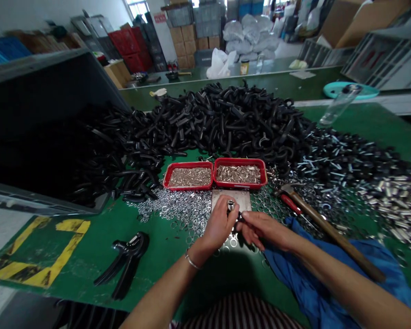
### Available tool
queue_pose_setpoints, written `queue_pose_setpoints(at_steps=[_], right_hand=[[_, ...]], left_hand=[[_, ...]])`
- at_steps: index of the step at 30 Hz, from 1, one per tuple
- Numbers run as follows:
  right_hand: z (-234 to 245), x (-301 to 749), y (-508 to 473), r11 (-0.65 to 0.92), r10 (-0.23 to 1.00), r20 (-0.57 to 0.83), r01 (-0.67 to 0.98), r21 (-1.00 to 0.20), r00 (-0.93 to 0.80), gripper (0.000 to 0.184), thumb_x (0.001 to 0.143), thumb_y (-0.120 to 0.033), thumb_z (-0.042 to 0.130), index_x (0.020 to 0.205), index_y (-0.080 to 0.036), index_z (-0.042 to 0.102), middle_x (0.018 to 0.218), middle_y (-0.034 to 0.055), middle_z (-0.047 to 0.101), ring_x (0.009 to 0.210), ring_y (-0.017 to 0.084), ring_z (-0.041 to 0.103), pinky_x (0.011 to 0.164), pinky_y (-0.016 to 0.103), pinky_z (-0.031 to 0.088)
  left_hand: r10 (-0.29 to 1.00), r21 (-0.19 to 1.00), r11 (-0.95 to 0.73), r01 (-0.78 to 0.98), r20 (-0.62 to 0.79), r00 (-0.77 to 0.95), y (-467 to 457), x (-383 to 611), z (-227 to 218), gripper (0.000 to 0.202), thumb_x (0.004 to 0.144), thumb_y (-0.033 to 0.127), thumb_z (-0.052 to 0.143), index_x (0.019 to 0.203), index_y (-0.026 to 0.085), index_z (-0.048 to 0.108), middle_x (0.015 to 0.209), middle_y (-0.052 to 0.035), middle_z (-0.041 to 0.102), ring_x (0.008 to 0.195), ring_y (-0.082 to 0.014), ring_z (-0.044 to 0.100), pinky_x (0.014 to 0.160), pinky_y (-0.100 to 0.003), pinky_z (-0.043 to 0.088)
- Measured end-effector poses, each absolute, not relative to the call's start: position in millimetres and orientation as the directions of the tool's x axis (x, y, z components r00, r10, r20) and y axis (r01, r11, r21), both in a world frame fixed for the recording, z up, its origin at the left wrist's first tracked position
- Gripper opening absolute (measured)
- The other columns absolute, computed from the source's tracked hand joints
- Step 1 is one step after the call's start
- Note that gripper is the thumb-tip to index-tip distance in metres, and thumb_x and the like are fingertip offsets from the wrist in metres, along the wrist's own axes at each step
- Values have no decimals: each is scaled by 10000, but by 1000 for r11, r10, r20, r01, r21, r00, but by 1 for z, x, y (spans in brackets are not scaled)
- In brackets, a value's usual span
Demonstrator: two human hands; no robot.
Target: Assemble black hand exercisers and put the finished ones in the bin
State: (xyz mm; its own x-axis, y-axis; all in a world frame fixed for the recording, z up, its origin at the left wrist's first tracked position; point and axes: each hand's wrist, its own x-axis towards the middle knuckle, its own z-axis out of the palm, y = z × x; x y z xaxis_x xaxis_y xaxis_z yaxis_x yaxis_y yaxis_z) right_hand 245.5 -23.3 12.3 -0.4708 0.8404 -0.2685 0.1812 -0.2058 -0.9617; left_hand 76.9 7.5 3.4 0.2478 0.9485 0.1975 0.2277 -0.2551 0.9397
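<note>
My left hand [218, 226] is closed around a short shiny metal sleeve [230, 205], whose open end points up. Close beside it, my right hand [262, 227] pinches a small black part [240, 216] against the left fingertips; its exact kind is hard to make out. Both hands are over the near edge of a flat metal plate [241, 196]. Loose metal rings [233, 242] lie on the green table under and around them. Just beyond the plate are two red trays, the left one [188, 187] with tiny metal pieces and the right one [239, 185] with small pins.
Black curved handles [219, 119] are heaped at the back and spill from a large grey crate [55, 205]. An assembled black hand grip [126, 262] lies at left. A hammer [332, 228] rests on blue cloth [373, 260] at right, near piled metal sleeves [404, 205].
</note>
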Motion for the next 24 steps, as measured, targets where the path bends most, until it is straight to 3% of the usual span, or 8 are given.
queue_pose_setpoints(at_steps=[3,6,9,12,15,18,21,24], right_hand=[[16,243,-25,-7,958,-98,321,-947,-269,341,915,-545,561,876,-206,548,729,17,631,577,135,570,511,243,429],[12,241,-26,-57,941,-148,289,-956,-304,310,958,-524,480,882,-224,496,711,-8,629,494,119,512,467,243,391],[2,243,-27,-67,902,-201,338,-939,-381,279,981,-485,439,929,-218,502,715,-5,648,504,130,529,502,259,424],[-5,255,-27,102,938,-118,585,-805,-326,216,943,-398,544,993,-191,584,916,74,704,816,211,653,760,347,500],[-3,286,-27,145,967,-50,698,-701,-251,242,958,-360,519,1091,-189,627,1083,114,700,976,260,656,888,415,484],[4,333,-31,153,981,14,720,-677,-195,251,971,-381,501,1065,-214,663,1061,88,709,978,260,658,892,406,487],[16,371,-41,93,995,30,778,-622,-94,268,1000,-371,453,1003,-208,666,974,71,707,900,230,660,825,357,497],[26,387,-50,-42,999,11,930,-365,49,322,1032,-333,374,986,-160,642,992,123,664,924,231,630,800,343,487]], left_hand=[[982,966,-146,212,116,146,4,76,3,257,979,432,454,929,209,573,905,-57,590,865,-209,550,846,-329,420],[974,941,-188,282,142,176,10,73,4,223,978,400,453,932,212,563,912,-53,585,867,-208,541,853,-328,413],[888,843,-355,405,168,429,29,73,4,145,925,338,530,859,215,569,892,-56,569,858,-225,539,867,-346,419],[786,755,-453,474,88,612,50,81,3,106,834,266,618,757,223,560,806,-46,562,805,-244,548,852,-367,437],[751,650,-539,535,85,654,62,94,6,146,753,262,713,735,222,573,796,-56,594,860,-277,571,924,-410,421],[725,533,-632,563,148,673,77,102,20,127,819,332,674,827,220,616,880,-80,649,927,-285,592,969,-431,393],[732,435,-651,623,139,667,105,103,36,137,892,279,529,819,213,624,880,-91,673,881,-263,617,883,-380,429],[789,342,-593,729,68,610,147,110,36,121,783,205,542,669,202,582,766,-92,669,747,-250,619,761,-338,448]])
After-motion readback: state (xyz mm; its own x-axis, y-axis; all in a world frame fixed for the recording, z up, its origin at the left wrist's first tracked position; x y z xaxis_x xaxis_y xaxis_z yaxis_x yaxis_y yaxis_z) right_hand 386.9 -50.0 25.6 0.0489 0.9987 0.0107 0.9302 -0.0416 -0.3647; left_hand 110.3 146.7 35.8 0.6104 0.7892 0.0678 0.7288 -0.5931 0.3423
